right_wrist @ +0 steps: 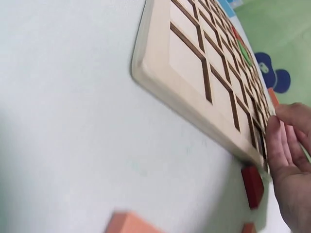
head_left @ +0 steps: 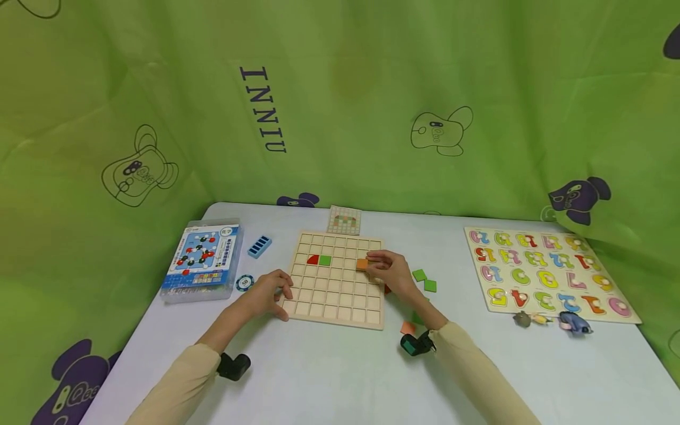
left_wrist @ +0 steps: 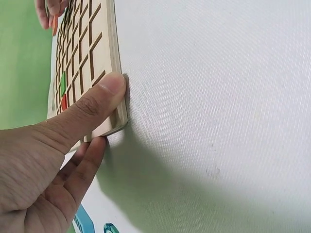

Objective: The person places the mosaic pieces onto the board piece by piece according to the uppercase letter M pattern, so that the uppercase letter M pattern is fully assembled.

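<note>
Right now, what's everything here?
Table: 1, white, beneath
Curtain: 1, green, behind
Grid board: 1, pale wood, centre
Tiles: 2, red/green, on board
Held tile: 1, orange, board's right
Loose tiles: several, mixed, right
Card: 1, beige, behind board
Box: 1, blue-white, left
Case: 1, blue, left
Chip: 1, blue, left
Number puzzle: 1, multicoloured, right
Figures: 3, mixed, by puzzle
Sleeves: 2, beige, forearms
Cameras: 2, black, wrists
Left hand: 1, bare, gripping board
Right hand: 1, bare, pinching tile

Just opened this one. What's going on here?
A person's right hand pinches an orange tile at the right part of a wooden grid board, while the left hand grips the board's near left corner. A red piece and a green tile sit side by side in the grid. More loose pieces lie right of the board.
</note>
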Demonstrator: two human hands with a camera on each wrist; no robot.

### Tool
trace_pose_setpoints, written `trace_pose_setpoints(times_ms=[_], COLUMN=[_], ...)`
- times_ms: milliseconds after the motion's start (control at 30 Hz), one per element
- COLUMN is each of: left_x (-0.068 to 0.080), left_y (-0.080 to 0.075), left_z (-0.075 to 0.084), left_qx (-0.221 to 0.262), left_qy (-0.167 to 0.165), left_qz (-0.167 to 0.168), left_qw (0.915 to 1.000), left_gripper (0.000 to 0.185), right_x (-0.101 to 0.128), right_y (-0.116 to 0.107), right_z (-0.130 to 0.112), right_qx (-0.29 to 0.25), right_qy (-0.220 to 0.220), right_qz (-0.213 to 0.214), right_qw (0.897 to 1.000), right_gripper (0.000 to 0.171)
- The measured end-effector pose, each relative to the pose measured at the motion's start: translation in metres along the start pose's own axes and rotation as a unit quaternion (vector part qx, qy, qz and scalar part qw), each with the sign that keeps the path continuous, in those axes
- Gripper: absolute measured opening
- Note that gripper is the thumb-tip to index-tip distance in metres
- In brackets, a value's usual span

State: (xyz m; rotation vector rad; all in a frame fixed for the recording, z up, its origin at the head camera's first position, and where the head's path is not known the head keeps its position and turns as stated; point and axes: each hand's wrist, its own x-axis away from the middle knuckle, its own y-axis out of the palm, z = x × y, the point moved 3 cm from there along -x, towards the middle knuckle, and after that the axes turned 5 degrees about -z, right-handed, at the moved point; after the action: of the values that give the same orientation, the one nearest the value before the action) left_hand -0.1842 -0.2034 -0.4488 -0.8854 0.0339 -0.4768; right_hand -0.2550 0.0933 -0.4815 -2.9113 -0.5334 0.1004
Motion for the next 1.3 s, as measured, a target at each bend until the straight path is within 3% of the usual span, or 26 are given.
trace_pose_setpoints(times_ms=[333, 567, 833, 1067, 1300], left_x=[-0.001, -0.001, -0.001, -0.001, -0.002], left_y=[-0.001, -0.001, -0.002, -0.001, 0.0], left_z=[0.0, 0.0, 0.0, -0.001, -0.003], left_qx=[-0.002, 0.0, -0.005, 0.001, 0.003], left_qy=[0.003, -0.003, 0.006, -0.012, -0.009], left_qz=[-0.004, -0.002, -0.002, -0.004, -0.005], left_qw=[1.0, 1.0, 1.0, 0.9999, 0.9999], left_gripper=[0.033, 0.033, 0.033, 0.031, 0.031], right_x=[-0.012, -0.026, -0.03, -0.033, -0.033], right_y=[0.022, 0.034, 0.039, 0.044, 0.044], right_z=[-0.011, -0.006, -0.01, -0.011, -0.01], right_qx=[0.042, 0.105, 0.117, 0.123, 0.125], right_qy=[-0.035, -0.048, -0.051, -0.055, -0.054], right_qz=[-0.001, 0.02, 0.017, 0.011, 0.005], right_qw=[0.999, 0.993, 0.992, 0.991, 0.991], right_gripper=[0.037, 0.033, 0.031, 0.031, 0.032])
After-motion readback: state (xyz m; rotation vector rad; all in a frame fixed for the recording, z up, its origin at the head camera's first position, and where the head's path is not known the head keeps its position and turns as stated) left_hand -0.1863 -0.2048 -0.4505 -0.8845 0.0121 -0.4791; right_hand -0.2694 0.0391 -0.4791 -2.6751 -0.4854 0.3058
